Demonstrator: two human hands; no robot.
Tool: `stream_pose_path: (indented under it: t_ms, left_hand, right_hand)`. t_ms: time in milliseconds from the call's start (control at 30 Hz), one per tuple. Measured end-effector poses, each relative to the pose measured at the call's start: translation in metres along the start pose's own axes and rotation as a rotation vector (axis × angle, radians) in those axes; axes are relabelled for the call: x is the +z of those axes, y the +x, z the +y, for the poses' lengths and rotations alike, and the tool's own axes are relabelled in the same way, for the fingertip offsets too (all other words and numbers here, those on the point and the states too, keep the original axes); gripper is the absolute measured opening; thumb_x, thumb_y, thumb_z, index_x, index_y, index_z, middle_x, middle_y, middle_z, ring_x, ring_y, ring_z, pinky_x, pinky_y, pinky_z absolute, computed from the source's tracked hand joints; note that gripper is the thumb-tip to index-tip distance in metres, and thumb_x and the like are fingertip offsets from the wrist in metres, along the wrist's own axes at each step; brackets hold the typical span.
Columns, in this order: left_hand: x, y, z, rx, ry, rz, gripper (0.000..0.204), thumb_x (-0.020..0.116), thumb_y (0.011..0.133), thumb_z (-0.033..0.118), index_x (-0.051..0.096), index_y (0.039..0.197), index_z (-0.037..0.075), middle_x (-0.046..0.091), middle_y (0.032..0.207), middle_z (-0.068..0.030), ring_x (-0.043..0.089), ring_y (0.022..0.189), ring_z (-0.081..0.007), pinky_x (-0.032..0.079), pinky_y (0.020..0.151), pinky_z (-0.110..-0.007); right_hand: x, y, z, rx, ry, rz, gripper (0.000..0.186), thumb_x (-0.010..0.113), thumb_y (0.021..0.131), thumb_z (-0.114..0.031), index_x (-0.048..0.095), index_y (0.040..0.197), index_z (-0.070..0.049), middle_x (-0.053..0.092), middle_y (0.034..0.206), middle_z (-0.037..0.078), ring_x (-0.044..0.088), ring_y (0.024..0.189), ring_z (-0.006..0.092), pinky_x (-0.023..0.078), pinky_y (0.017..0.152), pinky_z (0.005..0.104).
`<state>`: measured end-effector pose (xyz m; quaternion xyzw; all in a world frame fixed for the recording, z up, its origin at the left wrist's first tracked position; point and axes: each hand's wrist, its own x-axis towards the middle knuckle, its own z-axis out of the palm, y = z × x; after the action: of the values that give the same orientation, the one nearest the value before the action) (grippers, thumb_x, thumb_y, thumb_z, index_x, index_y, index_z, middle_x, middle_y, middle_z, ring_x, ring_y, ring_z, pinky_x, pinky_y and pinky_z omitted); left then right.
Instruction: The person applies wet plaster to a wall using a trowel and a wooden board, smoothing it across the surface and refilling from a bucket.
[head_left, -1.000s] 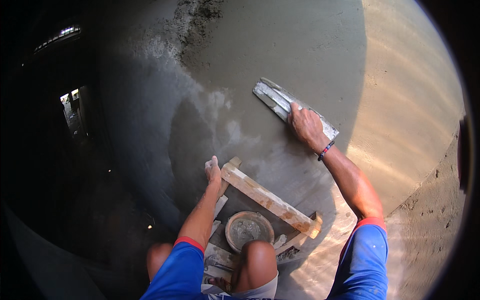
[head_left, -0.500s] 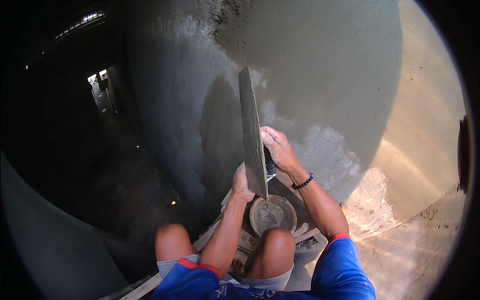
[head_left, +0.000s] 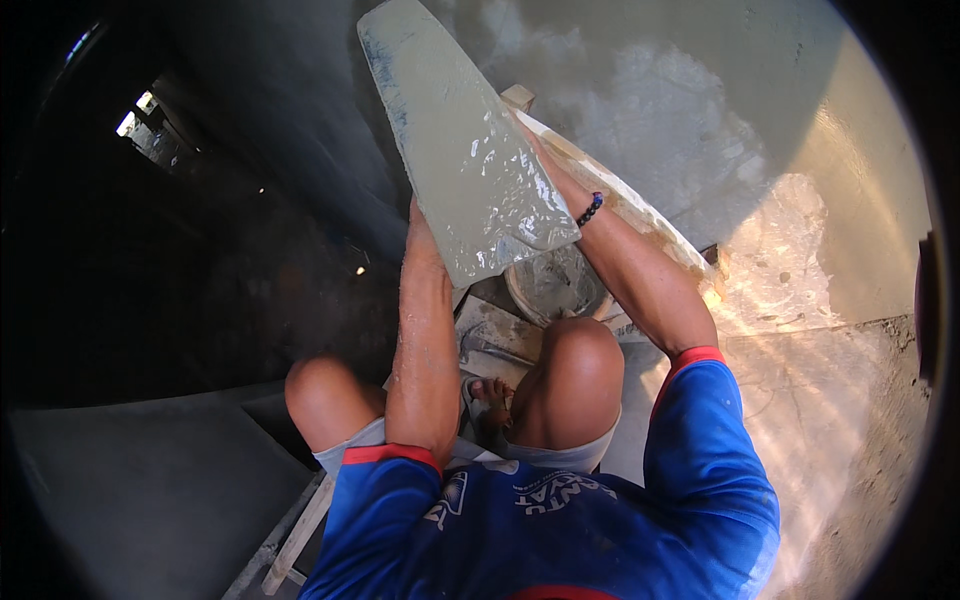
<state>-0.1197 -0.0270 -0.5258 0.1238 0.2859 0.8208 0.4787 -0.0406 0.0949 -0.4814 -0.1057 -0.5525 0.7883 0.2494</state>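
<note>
A long plastering float (head_left: 460, 150) is raised in front of me, its broad face toward me and coated with wet, shiny grey plaster. Behind its right edge goes my right hand (head_left: 553, 165), with a dark bead bracelet at the wrist; its fingers are hidden, though the earlier frame shows them closed round the handle at the back. My left forearm (head_left: 425, 330) reaches up to the float's left edge, and the left hand is out of sight behind it. Below the float's lower end stands a round bucket (head_left: 560, 285) with grey mortar inside.
A plastered wall (head_left: 640, 90) rises ahead, with a pale dry patch and a sunlit part at right. A long wooden piece (head_left: 640, 215) slants beside my right forearm. Wooden planks (head_left: 495, 335) lie by my feet. The left side is dark, with a small bright opening far off.
The float has turned from edge-on to show its coated face, and both arms have stretched farther forward. My view has shifted, and the wooden piece at right has come into sight.
</note>
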Motion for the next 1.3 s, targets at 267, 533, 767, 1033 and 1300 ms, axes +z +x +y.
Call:
stream_pose_path:
  t_ms: [267, 533, 767, 1033, 1300]
  left_hand:
    - [-0.084, 0.027, -0.052, 0.061, 0.000, 0.215, 0.041, 0.062, 0.091, 0.023, 0.052, 0.125, 0.002, 0.062, 0.106, -0.0109, 0.065, 0.086, -0.0198, 0.056, 0.070, -0.031]
    - [-0.132, 0.033, -0.097, 0.032, 0.033, 0.207, 0.041, 0.063, 0.090, 0.027, 0.054, 0.121, 0.003, 0.061, 0.100, -0.0083, 0.063, 0.078, -0.0174, 0.054, 0.061, -0.029]
    - [-0.134, 0.026, -0.092, -0.086, 0.029, 0.288, 0.034, 0.061, 0.091, 0.030, 0.056, 0.114, 0.005, 0.060, 0.093, -0.0051, 0.062, 0.077, -0.0157, 0.053, 0.057, -0.029]
    - [-0.141, 0.022, -0.109, -0.182, -0.085, 0.234, 0.032, 0.058, 0.093, 0.025, 0.056, 0.117, 0.005, 0.062, 0.096, -0.0059, 0.064, 0.077, -0.0171, 0.055, 0.059, -0.030]
    - [-0.154, 0.023, -0.118, -0.120, -0.037, 0.105, 0.036, 0.057, 0.094, 0.024, 0.054, 0.122, 0.001, 0.063, 0.099, -0.0081, 0.066, 0.082, -0.0184, 0.057, 0.065, -0.033]
  right_hand:
    - [-0.080, -0.101, 0.047, 0.253, -1.297, 0.100, 0.027, 0.059, 0.092, -0.027, 0.063, 0.088, 0.000, 0.066, 0.078, 0.019, 0.066, 0.077, 0.0355, 0.049, 0.068, 0.0447]
    - [-0.149, -0.251, 0.143, 0.878, -1.247, 0.121, 0.040, 0.057, 0.089, -0.034, 0.062, 0.095, 0.005, 0.064, 0.096, 0.030, 0.063, 0.096, 0.0411, 0.049, 0.083, 0.0471]
    - [-0.159, -0.224, 0.089, 0.816, -1.570, -0.218, 0.032, 0.059, 0.086, -0.030, 0.064, 0.091, 0.001, 0.066, 0.090, 0.025, 0.063, 0.091, 0.0406, 0.051, 0.080, 0.0456]
    - [-0.156, -0.146, 0.082, 0.629, -2.119, -0.074, 0.016, 0.054, 0.088, -0.017, 0.067, 0.088, -0.008, 0.068, 0.083, 0.012, 0.066, 0.085, 0.0317, 0.051, 0.072, 0.0466]
    - [-0.132, -0.154, 0.120, 0.663, -2.139, -0.655, 0.018, 0.054, 0.086, -0.018, 0.069, 0.081, -0.010, 0.069, 0.083, 0.011, 0.068, 0.082, 0.0270, 0.053, 0.068, 0.0410]
